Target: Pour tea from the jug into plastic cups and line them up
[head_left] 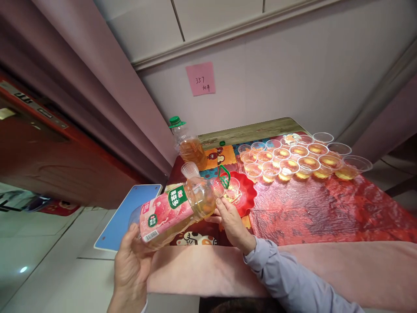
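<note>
- The big bottle [172,208] with the pink label was tipped on a slant above the table, its neck up over the red dish [251,198]. Pale yellow juice lay along its low side, and a green handle [224,176] sat at its neck.
- The left hand [132,261] was spread wide around the bottom of the bottle and had hold of it.
- The right hand [230,219] was bent around the bottle near its neck, thumb on the near side, with the fingers partly hidden.
- One clear cup seemed to be in the red dish, close to the bottle's mouth. It was hard to tell how much was in it.
- The other bottle [192,150] stood up at the back. It had a green top and orange-brown juice inside.
- A clear cup stack [190,170] leaned near it, too blurry to count.
- About eighteen filled cups [289,167] stood on the right, in three rows of six. Yellow juice showed in most of them.
- So there were two bottles, one red dish and one loose green cap [222,143].
</note>
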Available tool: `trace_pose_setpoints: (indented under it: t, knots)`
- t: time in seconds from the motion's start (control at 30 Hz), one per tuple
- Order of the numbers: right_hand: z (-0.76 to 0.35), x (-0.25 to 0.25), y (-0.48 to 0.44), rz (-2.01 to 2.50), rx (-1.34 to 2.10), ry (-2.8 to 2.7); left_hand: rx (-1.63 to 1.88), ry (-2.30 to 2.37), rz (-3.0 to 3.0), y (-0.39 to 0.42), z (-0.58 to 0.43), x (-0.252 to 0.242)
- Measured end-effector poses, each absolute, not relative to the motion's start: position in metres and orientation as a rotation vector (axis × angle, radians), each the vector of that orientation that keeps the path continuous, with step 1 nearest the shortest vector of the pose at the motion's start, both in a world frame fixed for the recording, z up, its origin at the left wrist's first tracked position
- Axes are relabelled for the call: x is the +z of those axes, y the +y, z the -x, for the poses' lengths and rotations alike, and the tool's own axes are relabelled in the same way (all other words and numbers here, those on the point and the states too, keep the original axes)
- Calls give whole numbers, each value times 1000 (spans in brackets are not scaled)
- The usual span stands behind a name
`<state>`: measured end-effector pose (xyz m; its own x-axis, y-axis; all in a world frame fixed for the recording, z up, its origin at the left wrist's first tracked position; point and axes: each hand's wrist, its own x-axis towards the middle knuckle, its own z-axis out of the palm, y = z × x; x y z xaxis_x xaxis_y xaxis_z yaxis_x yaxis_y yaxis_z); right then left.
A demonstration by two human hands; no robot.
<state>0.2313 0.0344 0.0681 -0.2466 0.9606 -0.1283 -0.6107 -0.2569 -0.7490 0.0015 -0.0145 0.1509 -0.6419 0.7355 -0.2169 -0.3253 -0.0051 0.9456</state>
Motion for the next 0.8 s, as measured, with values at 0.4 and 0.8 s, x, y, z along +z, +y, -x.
trace_pose_setpoints:
  t: [0.4,0.8]
  knots:
    - [-231,68,35,744,1783,-667,1723,1510,-315,-14,-17,168]
    - [-230,66,36,734,1789,-645,1714,1458,-290,-12,-26,181]
